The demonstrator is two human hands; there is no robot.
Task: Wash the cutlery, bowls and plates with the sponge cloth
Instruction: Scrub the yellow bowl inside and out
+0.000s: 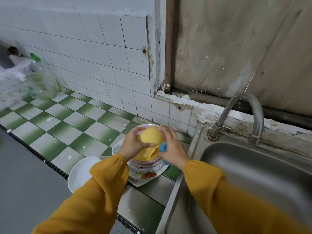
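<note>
My left hand [133, 144] grips a yellow plastic bowl [151, 135], tilted on its side above a stack of dishes. My right hand [172, 146] holds a blue sponge cloth [163, 146] against the bowl's right side. Under them a second yellow bowl [146, 155] sits in a pink bowl [148, 162] on a pile of patterned plates [145, 174]. A white plate [82, 171] lies to the left of the pile, partly behind my left sleeve. No cutlery is in view.
The steel sink [253, 174] lies to the right, with a curved tap [243, 115] at its back edge. The counter of green and white tiles [67, 119] stretches left. A clear plastic bottle with a green cap [42, 78] stands at the far left by the wall.
</note>
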